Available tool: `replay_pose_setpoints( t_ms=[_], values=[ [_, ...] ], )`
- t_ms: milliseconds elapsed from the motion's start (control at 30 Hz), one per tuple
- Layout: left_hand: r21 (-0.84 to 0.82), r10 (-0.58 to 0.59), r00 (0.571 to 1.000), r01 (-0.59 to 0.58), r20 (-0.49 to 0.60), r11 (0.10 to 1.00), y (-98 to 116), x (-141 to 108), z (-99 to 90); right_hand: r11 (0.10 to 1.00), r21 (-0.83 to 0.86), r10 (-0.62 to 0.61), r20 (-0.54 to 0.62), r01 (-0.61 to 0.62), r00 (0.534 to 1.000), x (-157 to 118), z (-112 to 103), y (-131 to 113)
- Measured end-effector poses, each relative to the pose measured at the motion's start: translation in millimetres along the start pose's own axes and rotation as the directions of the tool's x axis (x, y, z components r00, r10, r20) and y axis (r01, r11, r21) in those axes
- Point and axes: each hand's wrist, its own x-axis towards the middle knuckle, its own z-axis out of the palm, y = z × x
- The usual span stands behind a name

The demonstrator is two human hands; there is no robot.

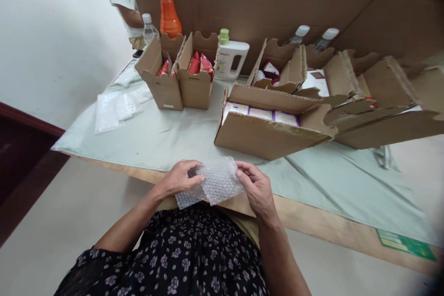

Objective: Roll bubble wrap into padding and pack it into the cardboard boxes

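Note:
Clear bubble wrap [222, 181] hangs between my two hands, over the front edge of the table. My left hand [180, 178] grips it on the left, thumb on top and fingers curled behind. At its upper right edge, my right hand [255, 187] pinches the sheet between thumb and fingers. Part of the wrap lies folded or doubled, with a second flap showing lower left. Beyond my hands stands an open cardboard box [267, 136] holding white packs with purple edges.
Two cardboard boxes [196, 90] with red packets stand at the back left. More bubble wrap [118, 108] lies on the left. A white jug [231, 58], an orange bottle [169, 16] and several boxes line the back. A person's arm [130, 16] shows at upper left.

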Motion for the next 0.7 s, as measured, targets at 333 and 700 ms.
replay_pose_setpoints(
  t_ms=[333, 700],
  values=[
    [-0.395, -0.093, 0.980, 0.155, 0.173, 0.905, 24, 10, 13.8, 0.911, -0.352, -0.240, -0.025, 0.216, 0.971, -3, 24, 21],
    [-0.483, -0.107, 0.980, 0.175, 0.166, 0.858, 19, 18, 17.1, 0.859, -0.447, -0.222, 0.111, 0.248, 0.969, -10, 31, 28]
  ],
)
